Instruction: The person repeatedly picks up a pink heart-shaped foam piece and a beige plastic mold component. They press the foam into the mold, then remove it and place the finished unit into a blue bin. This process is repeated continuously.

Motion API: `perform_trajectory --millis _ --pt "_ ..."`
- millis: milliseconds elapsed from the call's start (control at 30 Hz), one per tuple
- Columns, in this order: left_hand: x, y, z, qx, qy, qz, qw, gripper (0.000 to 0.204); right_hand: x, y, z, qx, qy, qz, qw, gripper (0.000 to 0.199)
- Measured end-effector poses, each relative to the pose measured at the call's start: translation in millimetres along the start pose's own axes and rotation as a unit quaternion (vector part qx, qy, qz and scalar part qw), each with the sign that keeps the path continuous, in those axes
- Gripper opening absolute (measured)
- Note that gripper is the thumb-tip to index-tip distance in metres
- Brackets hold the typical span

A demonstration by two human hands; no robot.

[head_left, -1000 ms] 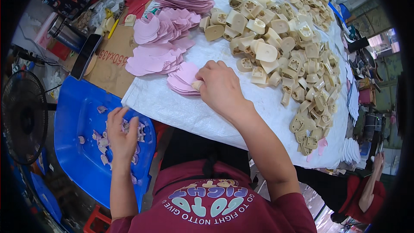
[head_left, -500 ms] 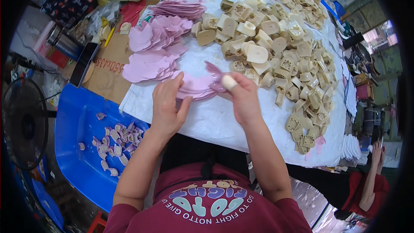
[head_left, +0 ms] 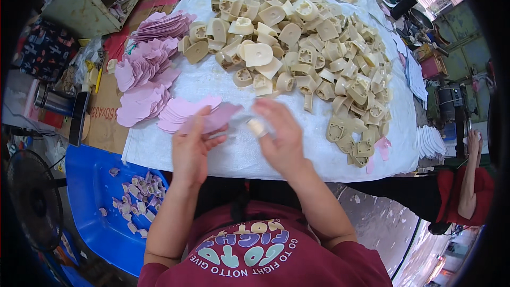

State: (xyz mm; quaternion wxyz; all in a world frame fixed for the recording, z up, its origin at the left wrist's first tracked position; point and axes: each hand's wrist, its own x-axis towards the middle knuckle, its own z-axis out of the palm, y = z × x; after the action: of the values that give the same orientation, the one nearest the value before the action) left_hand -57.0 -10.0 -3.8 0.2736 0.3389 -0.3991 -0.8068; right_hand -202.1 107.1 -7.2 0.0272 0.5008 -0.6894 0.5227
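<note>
My left hand [head_left: 194, 151] grips a mauve-pink cut piece of thin sheet material [head_left: 220, 118] between thumb and fingers, above the white-covered table. Beneath and behind it lies a fanned stack of pale pink pieces [head_left: 178, 111]. To the right, my right hand [head_left: 281, 141] is slightly blurred, its thumb and fingers apart and nothing visible between them. A pale cover [head_left: 256, 127] sits on its thumb. Just beyond its fingertips begins a large heap of beige plastic shoe heels [head_left: 289, 34].
More pink stacks [head_left: 141, 66] lie at the table's left. A blue tub [head_left: 90, 196] at lower left holds several pink-covered heels [head_left: 138, 196]. A black fan [head_left: 34, 207] stands beside it. Another person's arm [head_left: 468, 180] shows at far right.
My right hand has come off the pink piece, which my left hand now holds by itself. My hands are farther apart. The whole view has shifted, moving the table scene leftward.
</note>
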Motion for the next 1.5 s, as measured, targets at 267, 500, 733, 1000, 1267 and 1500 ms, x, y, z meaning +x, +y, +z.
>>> perform_trajectory --millis 267,500,733,1000,1267,1500 --pt "-13.2 22.7 14.8 -0.053 -0.032 0.068 0.996 0.041 41.7 34.7 -11.9 -0.359 -0.005 0.021 0.933 0.031" --pt "-24.1 -0.8 18.3 -0.148 -0.057 -0.035 0.987 0.035 -1.6 41.9 -31.2 -0.229 -0.038 -0.019 0.973 0.027" --pt "-14.1 -25.7 41.9 -0.199 -0.084 -0.075 0.973 0.040 -48.8 9.8 -26.5 -0.161 -0.001 0.055 0.985 0.044" --pt "-16.9 -15.0 27.1 -0.142 -0.040 -0.062 0.987 0.036 -52.4 12.8 -57.3 0.039 0.014 0.242 0.969 0.036" --pt "-40.7 -5.8 32.2 -0.170 -0.068 -0.065 0.981 0.035 -25.6 -65.1 -37.1 0.075 -0.055 0.008 0.996 0.037" --pt "-60.3 11.8 30.7 -0.137 -0.122 -0.051 0.982 0.039 -19.8 -67.3 -36.6 0.065 -0.050 -0.025 0.996 0.035"
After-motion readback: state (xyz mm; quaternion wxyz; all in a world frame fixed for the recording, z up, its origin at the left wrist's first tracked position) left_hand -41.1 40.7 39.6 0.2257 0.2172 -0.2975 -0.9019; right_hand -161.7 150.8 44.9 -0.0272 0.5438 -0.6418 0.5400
